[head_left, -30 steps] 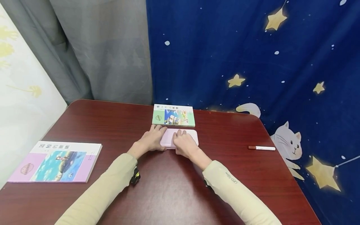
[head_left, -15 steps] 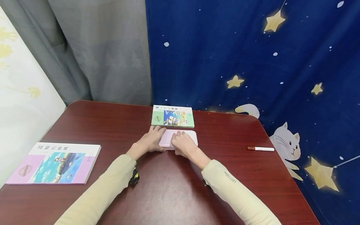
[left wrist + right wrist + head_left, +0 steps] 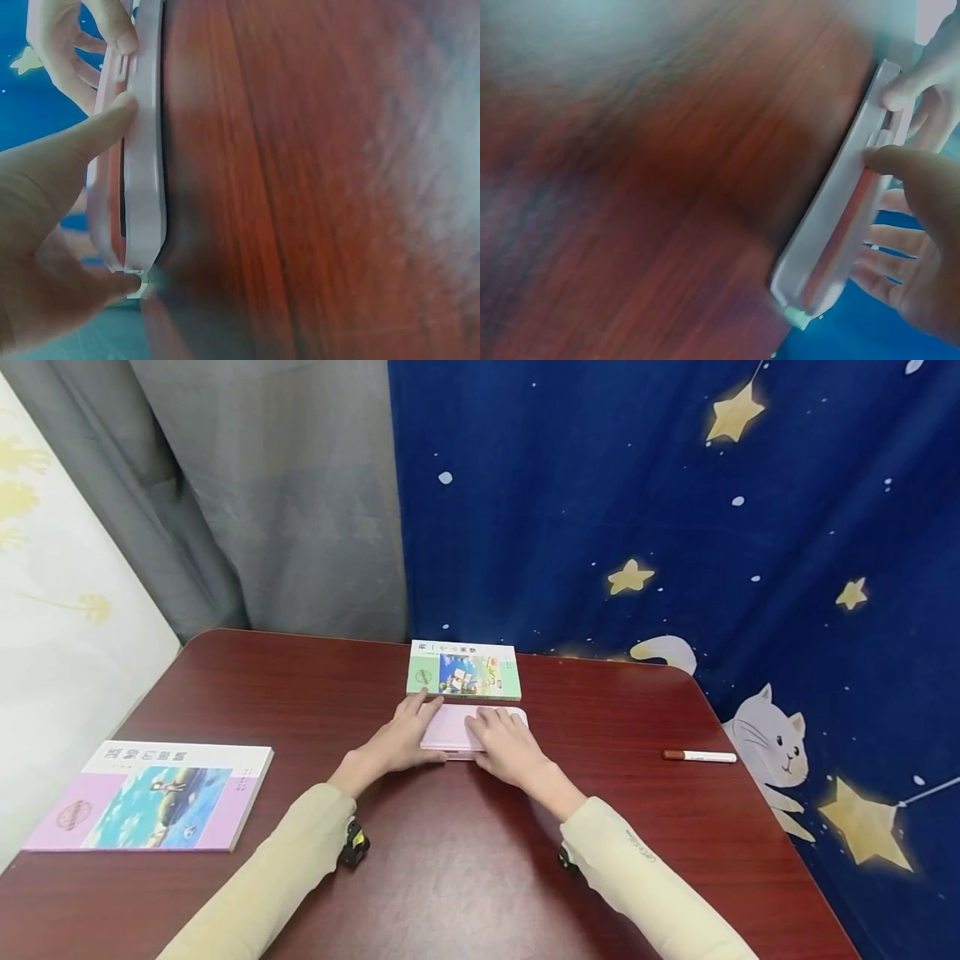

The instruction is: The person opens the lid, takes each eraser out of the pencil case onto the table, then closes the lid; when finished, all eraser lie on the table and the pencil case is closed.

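Two pale sleeves (image 3: 262, 877) reach in over the reddish-brown table (image 3: 457, 868), with a dark device (image 3: 355, 845) at the left wrist. Left of them lies a purple book (image 3: 161, 802), cover up. Ahead, at mid-table, is a pink case (image 3: 453, 725), lying flat with its long side toward the person. The left hand (image 3: 396, 739) grips its left end, thumb on the front edge. The right hand (image 3: 513, 750) holds the right part, thumb on the front edge, fingers bent over the lid. Off to the right, well apart, lies a marker (image 3: 699, 757). Just beyond the case is a green book (image 3: 463, 672); whether the left fingertips touch it, I cannot tell. Farthest back hang a grey curtain (image 3: 315, 510) and a starry blue curtain (image 3: 525, 518).
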The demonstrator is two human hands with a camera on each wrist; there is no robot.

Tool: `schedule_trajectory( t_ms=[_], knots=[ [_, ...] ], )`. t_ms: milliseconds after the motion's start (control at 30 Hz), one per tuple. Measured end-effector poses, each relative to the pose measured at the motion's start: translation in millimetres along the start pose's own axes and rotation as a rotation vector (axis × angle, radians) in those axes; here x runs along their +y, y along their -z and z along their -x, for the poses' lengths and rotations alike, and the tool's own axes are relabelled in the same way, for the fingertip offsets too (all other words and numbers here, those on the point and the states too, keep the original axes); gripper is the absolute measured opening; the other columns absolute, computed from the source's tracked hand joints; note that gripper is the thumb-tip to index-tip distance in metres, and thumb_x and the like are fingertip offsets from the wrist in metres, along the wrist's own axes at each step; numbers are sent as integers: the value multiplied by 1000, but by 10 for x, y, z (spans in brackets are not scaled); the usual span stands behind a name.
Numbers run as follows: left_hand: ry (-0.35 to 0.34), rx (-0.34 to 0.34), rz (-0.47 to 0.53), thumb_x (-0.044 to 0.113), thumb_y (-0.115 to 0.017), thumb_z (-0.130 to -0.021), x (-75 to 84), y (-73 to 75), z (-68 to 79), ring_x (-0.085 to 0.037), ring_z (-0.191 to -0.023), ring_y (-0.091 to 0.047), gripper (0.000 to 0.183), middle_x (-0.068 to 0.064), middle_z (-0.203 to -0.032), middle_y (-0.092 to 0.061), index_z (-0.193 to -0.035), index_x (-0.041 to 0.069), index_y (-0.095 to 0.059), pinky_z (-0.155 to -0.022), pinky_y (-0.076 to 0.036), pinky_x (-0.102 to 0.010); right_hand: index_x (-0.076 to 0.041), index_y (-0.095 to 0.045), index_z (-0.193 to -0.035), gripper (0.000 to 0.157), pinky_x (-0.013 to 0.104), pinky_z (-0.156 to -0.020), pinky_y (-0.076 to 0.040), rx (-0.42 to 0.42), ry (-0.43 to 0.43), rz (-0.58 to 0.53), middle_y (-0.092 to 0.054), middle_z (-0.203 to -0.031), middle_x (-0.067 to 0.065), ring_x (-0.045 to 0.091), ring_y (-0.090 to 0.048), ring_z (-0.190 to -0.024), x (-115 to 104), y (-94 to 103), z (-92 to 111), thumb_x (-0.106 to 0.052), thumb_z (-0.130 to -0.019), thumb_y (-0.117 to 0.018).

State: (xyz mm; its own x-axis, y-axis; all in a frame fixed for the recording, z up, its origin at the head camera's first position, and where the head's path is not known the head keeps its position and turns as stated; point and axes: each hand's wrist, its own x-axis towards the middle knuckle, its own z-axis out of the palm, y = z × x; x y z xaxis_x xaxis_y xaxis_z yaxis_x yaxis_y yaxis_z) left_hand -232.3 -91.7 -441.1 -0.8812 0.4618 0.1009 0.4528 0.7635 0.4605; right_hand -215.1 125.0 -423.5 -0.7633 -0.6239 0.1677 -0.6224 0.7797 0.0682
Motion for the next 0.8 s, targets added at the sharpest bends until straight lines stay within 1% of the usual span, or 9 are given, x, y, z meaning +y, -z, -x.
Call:
schedule_trajectory(
  t_ms=[100,233,300,400,500,600,667,733,800],
  knots=[
    [38,38,47,40,-79,-79,7,12,38,-51,-136,-22,96,-34,-150,-18,-148,-4,-29,-99,-38,-62,-8,-56,-131,52,49,-92,-42,54,10,-54,-52,-128,19,35,-49,-113,79,-31,58,-23,-84,-74],
    [80,57,95,39,-76,-82,10,42,90,-49,-133,-27,93,-33,-150,-21,-148,-4,-27,-101,-37,-61,-8,-56,-130,51,47,-87,-41,132,-8,-130,-51,-127,19,36,-48,-110,194,-60,127,-18,-83,-73],
    [97,61,104,40,-74,-84,-2,57,115,-46,-132,-31,91,-31,-149,-26,-148,-5,-27,-103,-36,-58,-8,-57,-129,49,46,-83,-42,150,-20,-178,-50,-127,20,36,-47,-109,252,-66,158,-11,-82,-71],
    [131,75,113,43,-72,-85,-23,86,135,-41,-131,-37,91,-28,-146,-33,-148,-5,-27,-104,-36,-55,-6,-56,-128,52,47,-86,-44,147,-46,-252,-47,-130,22,38,-46,-111,342,-68,189,0,-77,-66],
    [163,95,121,48,-69,-85,-30,107,131,-39,-128,-42,91,-27,-143,-40,-147,-5,-28,-103,-38,-54,-5,-53,-128,55,48,-89,-46,140,-110,-335,-44,-133,24,38,-43,-114,425,-75,218,6,-75,-61],
    [197,121,147,52,-67,-86,-24,125,107,-38,-124,-48,90,-27,-139,-45,-146,-5,-31,-100,-42,-53,-2,-51,-128,53,49,-93,-44,164,-177,-452,-43,-132,23,37,-42,-115,497,-89,233,8,-76,-59],
    [219,136,171,53,-66,-86,-16,139,85,-38,-119,-52,89,-27,-135,-49,-144,-4,-33,-97,-45,-52,0,-52,-127,50,48,-93,-44,198,-208,-530,-47,-128,22,36,-45,-113,544,-115,230,8,-78,-58],
    [248,149,196,53,-66,-86,-16,157,64,-37,-116,-55,88,-27,-134,-50,-144,-3,-34,-95,-47,-51,2,-54,-124,46,45,-92,-45,235,-234,-606,-51,-122,22,33,-50,-109,587,-143,219,10,-79,-56],
    [276,154,219,54,-66,-86,-16,183,42,-37,-112,-57,86,-27,-132,-52,-143,-2,-35,-93,-48,-51,2,-57,-121,41,42,-88,-49,275,-273,-675,-55,-117,21,30,-56,-104,627,-177,202,11,-81,-55]
  ],
)
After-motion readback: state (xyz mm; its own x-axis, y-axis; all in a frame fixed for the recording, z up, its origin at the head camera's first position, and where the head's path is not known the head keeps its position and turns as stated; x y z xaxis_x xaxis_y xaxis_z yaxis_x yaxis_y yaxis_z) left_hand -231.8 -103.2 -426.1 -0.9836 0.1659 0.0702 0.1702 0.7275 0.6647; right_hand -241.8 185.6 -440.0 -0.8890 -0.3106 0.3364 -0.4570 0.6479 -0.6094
